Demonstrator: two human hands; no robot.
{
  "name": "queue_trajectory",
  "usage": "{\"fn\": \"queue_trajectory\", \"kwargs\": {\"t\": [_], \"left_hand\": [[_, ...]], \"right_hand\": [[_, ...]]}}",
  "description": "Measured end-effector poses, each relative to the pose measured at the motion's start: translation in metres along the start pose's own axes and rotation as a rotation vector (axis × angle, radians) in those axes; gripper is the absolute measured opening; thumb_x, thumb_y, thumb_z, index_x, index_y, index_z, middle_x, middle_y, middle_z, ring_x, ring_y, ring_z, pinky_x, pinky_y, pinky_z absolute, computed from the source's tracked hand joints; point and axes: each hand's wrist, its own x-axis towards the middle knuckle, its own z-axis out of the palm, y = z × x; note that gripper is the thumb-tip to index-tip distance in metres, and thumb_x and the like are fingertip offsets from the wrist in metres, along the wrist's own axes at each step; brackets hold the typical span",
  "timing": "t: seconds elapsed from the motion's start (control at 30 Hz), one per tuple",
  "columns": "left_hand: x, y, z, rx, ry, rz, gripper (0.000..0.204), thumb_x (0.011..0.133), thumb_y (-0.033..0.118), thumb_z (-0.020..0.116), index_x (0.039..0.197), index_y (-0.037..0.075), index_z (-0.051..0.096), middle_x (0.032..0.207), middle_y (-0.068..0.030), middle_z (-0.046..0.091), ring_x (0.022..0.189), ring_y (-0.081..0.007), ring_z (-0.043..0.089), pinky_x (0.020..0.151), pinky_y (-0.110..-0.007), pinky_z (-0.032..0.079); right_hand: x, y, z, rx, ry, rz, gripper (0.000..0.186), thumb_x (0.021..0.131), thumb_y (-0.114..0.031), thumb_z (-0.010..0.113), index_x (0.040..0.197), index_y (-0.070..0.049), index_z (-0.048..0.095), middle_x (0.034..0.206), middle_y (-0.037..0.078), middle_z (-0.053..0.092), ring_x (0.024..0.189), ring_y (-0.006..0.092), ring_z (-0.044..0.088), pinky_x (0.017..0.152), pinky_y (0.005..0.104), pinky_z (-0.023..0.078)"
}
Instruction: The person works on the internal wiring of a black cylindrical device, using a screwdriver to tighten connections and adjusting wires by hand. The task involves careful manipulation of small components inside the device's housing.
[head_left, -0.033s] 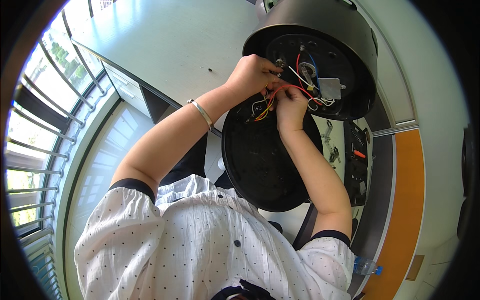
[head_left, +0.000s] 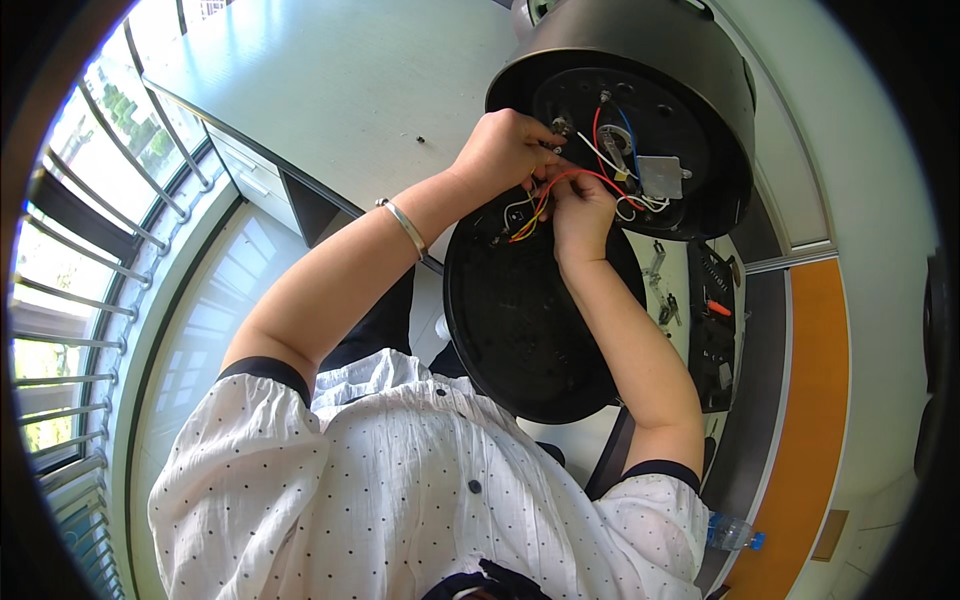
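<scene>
A dark round appliance body (head_left: 680, 110) lies tipped with its underside open, showing red, blue and white wires and a metal plate (head_left: 660, 177). A black oval cover (head_left: 520, 330) hangs below it, joined by coloured wires (head_left: 525, 230). My left hand (head_left: 500, 150) has its fingers curled together at a small fitting on the body's near left rim; what they grip is too small to make out. My right hand (head_left: 583, 215) is just below and right, fingers closed around the wires between body and cover, its fingertips partly hidden.
A white table (head_left: 320, 75) spans the upper left, with a small dark part (head_left: 420, 140) on it. At the right are metal tools (head_left: 662, 300), an open black tool case (head_left: 712, 350), an orange-handled tool (head_left: 718, 308) and a plastic bottle (head_left: 730, 532). A barred window (head_left: 80, 300) lines the left.
</scene>
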Motion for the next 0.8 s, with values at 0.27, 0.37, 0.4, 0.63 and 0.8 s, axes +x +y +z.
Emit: {"fn": "queue_trajectory", "kwargs": {"t": [0.27,0.37,0.4,0.63,0.8], "left_hand": [[0.0020,-0.0019,0.0032,0.019,0.031,-0.018,0.018,0.079,0.001,0.063,0.096,-0.003,0.067,0.065,-0.0072,0.065,0.049,-0.0082,0.056,0.047,-0.022,0.048],[0.0020,-0.0009,0.0040,0.031,0.033,-0.014,0.016,0.080,0.002,0.063,0.095,-0.003,0.067,0.065,-0.0074,0.065,0.050,-0.0083,0.057,0.047,-0.022,0.048],[0.0020,-0.0007,0.0040,0.036,0.034,-0.010,0.016,0.080,0.002,0.064,0.094,-0.004,0.067,0.065,-0.0074,0.065,0.050,-0.0084,0.057,0.047,-0.022,0.048],[0.0031,-0.0035,0.0058,0.088,0.054,0.039,0.015,0.077,0.002,0.061,0.090,-0.002,0.068,0.066,-0.0124,0.066,0.053,-0.0165,0.064,0.054,-0.027,0.052],[0.0020,-0.0022,0.0052,0.065,0.049,0.024,0.015,0.078,0.002,0.061,0.091,-0.003,0.068,0.066,-0.0130,0.066,0.053,-0.0167,0.064,0.054,-0.027,0.052]], "right_hand": [[-0.0003,0.0002,0.0003,0.029,-0.001,0.005,0.017,0.091,-0.001,0.049,0.098,0.002,0.063,0.078,0.005,0.064,0.055,0.0085,0.052,0.045,0.0201,0.039],[0.0002,0.0017,0.0000,0.031,0.006,-0.001,0.017,0.091,-0.001,0.048,0.098,0.002,0.063,0.078,0.005,0.064,0.055,0.0087,0.052,0.045,0.0200,0.039],[0.0001,0.0013,0.0002,0.033,0.008,-0.001,0.017,0.091,-0.001,0.049,0.098,0.002,0.063,0.078,0.005,0.064,0.055,0.0088,0.052,0.045,0.0200,0.039],[0.0015,0.0043,-0.0016,-0.006,0.004,-0.022,0.016,0.091,-0.004,0.052,0.099,0.002,0.063,0.074,0.005,0.063,0.056,0.0082,0.054,0.044,0.0199,0.039],[0.0010,0.0024,-0.0007,0.016,0.003,-0.011,0.015,0.091,-0.006,0.054,0.099,0.002,0.064,0.072,0.004,0.062,0.055,0.0076,0.053,0.043,0.0196,0.039]]}}
